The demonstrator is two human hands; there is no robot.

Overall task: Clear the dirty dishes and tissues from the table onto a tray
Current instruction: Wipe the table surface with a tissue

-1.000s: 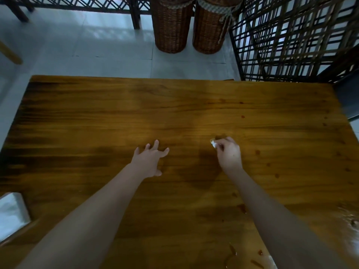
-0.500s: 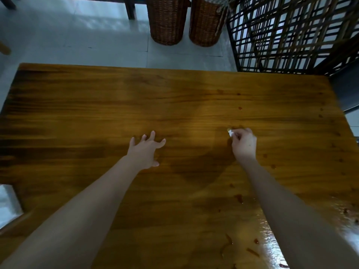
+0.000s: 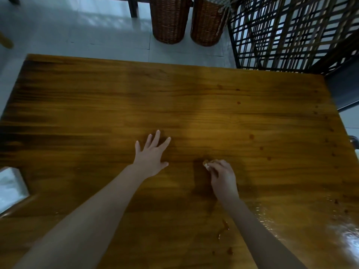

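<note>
While the left hand (image 3: 151, 154) lies spread flat on the glossy brown wooden worktop (image 3: 97, 105), the right hand (image 3: 221, 177), just right of it, pinches a small crumpled white tissue (image 3: 206, 165) at its far-left edge, low over the wood.

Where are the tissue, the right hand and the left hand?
tissue (image 3: 206, 166), head view, white bit showing past the fingertips.
right hand (image 3: 221, 178), head view, back of the hand.
left hand (image 3: 150, 157), head view, back of the hand.
</note>
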